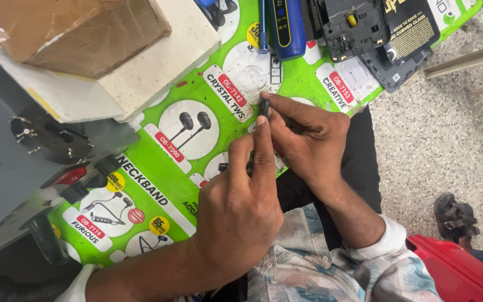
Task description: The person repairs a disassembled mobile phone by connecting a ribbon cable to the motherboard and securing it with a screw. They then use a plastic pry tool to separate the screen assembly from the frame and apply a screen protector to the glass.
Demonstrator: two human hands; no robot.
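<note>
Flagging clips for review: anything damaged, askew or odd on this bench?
Yes. A phone frame at the top edge lies opened, insides bared, on a dark back cover that juts off the green mat. Both hands, left and right, pinch a thin dark part.

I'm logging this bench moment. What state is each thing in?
Left hand: fingers pinch a thin dark tool.
Right hand: fingers grip the same tool.
Phone frame: back off, insides bare.
Cardboard box: closed.
Blue tool: lying untouched.
</note>
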